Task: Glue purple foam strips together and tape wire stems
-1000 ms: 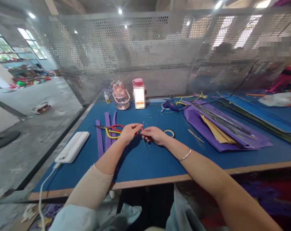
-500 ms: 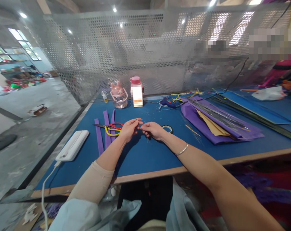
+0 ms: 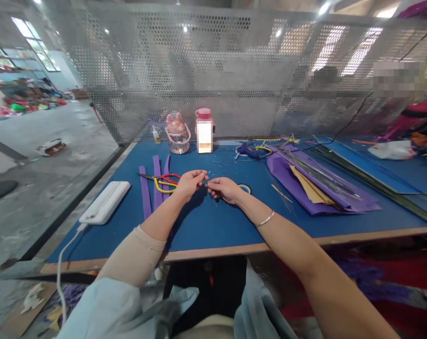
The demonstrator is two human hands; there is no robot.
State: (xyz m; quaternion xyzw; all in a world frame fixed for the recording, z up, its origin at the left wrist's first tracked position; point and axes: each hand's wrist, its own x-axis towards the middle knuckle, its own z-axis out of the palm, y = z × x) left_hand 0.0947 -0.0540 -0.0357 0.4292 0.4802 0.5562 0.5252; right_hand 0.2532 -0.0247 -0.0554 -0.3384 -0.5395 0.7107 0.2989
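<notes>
My left hand (image 3: 189, 184) and my right hand (image 3: 223, 189) face each other above the middle of the blue table, fingertips almost meeting. Both are closed in a pinch. Something thin and dark shows at the fingertips, too small to make out. Just left of my left hand lie scissors (image 3: 168, 189) with one red and one yellow handle, across several purple strips (image 3: 145, 195). A roll of tape (image 3: 249, 189) lies beside my right wrist, partly hidden by it. Farther right are a few thin loose pieces (image 3: 282, 193).
Purple sheets (image 3: 284, 181) with tan paper (image 3: 310, 186) and thin wires on top lie at the right. A white power bank (image 3: 105, 202) with a cable lies at the left. A clear pink-lidded bottle (image 3: 178, 136), another bottle (image 3: 204, 113) and a lit phone (image 3: 204, 136) stand at the back.
The camera view has shifted slightly. My hands stay close together in nearly the same pinch, with only small finger movements.
</notes>
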